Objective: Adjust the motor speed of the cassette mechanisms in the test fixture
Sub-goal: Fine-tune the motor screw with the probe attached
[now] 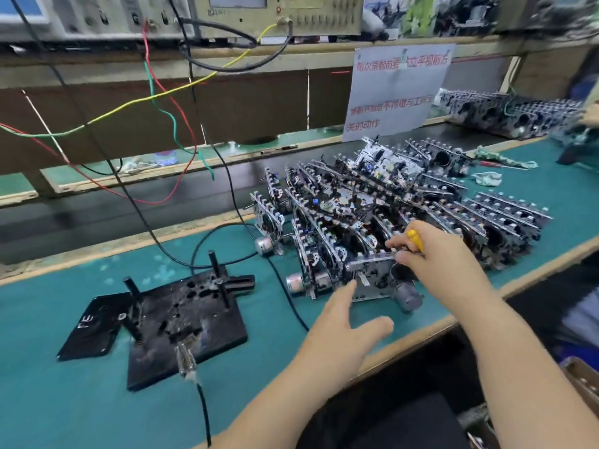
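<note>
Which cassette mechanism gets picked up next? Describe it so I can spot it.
On the green mat, right of the black test fixture, is a crowd of mechanisms. It is the nearest cassette mechanism, between both hands. Only it is gripped by the right hand, which also holds a yellow screwdriver.

I get an evenly lit, fairly bright view, the light soft and seemingly from overhead. Shadows are weak: a faint one sits under my left hand (343, 322) on the green bench (64, 400), and the area under the shelf (227, 59) is dark. No strong glare; only small glints on the metal motor cans (295, 282). The whole view is a little soft with motion smear, worst on the instruments (129, 14) along the top and at the far right edge, where shapes blur out. The printed sign (397, 89) reads only partly. The wide lens bends the bench edge and shelf into curves near the borders.
</note>
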`<state>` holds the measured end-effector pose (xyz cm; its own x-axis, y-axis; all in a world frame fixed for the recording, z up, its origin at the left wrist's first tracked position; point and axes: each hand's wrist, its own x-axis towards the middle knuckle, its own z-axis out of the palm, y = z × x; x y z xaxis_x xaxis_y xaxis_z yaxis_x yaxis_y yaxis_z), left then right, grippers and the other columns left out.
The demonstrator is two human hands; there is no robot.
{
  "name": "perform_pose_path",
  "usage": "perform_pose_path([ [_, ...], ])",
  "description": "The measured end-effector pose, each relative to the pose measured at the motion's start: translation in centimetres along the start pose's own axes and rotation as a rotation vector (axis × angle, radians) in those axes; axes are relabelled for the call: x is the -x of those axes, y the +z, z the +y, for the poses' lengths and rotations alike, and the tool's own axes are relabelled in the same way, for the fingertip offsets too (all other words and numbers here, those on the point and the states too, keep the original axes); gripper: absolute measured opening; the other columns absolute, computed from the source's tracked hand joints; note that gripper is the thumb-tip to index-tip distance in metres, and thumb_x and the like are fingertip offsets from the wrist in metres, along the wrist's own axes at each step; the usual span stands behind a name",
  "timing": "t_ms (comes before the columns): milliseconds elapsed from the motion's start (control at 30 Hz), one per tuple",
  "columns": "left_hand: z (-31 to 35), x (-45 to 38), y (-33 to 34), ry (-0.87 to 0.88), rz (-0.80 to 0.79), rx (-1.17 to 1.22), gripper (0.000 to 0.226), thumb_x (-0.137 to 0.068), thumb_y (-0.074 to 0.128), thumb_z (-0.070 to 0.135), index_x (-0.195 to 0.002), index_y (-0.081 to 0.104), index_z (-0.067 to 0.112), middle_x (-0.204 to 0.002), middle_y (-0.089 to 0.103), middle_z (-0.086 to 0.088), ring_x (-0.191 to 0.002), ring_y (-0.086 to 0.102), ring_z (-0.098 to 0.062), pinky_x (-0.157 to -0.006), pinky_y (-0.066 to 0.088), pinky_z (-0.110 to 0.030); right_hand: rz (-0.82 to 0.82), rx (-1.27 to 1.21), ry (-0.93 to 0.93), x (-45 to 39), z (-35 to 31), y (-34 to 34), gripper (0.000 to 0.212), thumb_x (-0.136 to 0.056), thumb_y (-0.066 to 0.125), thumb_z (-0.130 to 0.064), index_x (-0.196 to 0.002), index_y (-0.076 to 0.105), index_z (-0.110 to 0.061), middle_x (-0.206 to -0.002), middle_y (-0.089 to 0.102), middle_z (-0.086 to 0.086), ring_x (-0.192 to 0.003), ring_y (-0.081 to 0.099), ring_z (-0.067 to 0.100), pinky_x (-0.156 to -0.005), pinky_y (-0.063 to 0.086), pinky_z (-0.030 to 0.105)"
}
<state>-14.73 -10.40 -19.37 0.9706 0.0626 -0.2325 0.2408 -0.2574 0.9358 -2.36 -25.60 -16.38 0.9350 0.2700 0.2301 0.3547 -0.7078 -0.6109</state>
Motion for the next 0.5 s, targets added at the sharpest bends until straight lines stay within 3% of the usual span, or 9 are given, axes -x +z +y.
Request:
perform_pose_path([
  [167, -1.2, 0.4, -0.4, 0.033, -0.034, -0.024, 0.084, -0.080, 0.063, 0.057, -0.154, 0.025, 0.047, -0.160, 0.028, 0.023, -0.145, 0.026, 0.005, -0.117, 0.025, -0.027, 0.232, 0.040, -0.053, 1.4, -1.0, 1.8, 0.049, -0.089, 0.069, -0.002, -0.074, 0.030, -0.029, -0.115, 0.068, -0.005, -0.093, 0.042, 0.014, -0.070, 0.030, 0.034],
  [300, -2.0, 2.8, -2.7, 0.086, 0.033, -0.027, 0.067, -0.080, 0.062, 0.058, -0.141, 0.035, 0.060, -0.148, 0.040, 0.031, -0.131, 0.033, 0.021, -0.104, 0.032, -0.014, 0.385, 0.001, -0.232, 3.3, -4.4, 4.0, 0.025, -0.088, 0.069, -0.006, -0.091, 0.050, -0.021, -0.103, 0.058, -0.010, -0.104, 0.045, 0.020, -0.090, 0.038, 0.045],
  [367, -1.8, 4.1, -4.2, 0.108, 0.111, 0.000, 0.055, -0.078, 0.061, 0.058, -0.128, 0.041, 0.066, -0.139, 0.048, 0.034, -0.126, 0.037, 0.024, -0.105, 0.038, -0.016, 0.382, -0.057, -0.341, 4.0, -7.0, 5.7, 0.012, -0.089, 0.064, -0.012, -0.096, 0.055, -0.016, -0.099, 0.051, -0.015, -0.102, 0.045, 0.016, -0.092, 0.035, 0.043],
  [500, -2.2, 6.0, -7.4, 0.178, 0.284, 0.028, 0.060, -0.076, 0.058, 0.055, -0.136, 0.051, 0.048, -0.134, 0.054, 0.033, -0.125, 0.045, 0.017, -0.110, 0.041, -0.030, 0.301, -0.095, -0.537, 4.7, -10.5, 9.2, 0.015, -0.082, 0.061, -0.015, -0.097, 0.057, -0.011, -0.105, 0.056, -0.010, -0.106, 0.054, 0.027, -0.098, 0.036, 0.052],
])
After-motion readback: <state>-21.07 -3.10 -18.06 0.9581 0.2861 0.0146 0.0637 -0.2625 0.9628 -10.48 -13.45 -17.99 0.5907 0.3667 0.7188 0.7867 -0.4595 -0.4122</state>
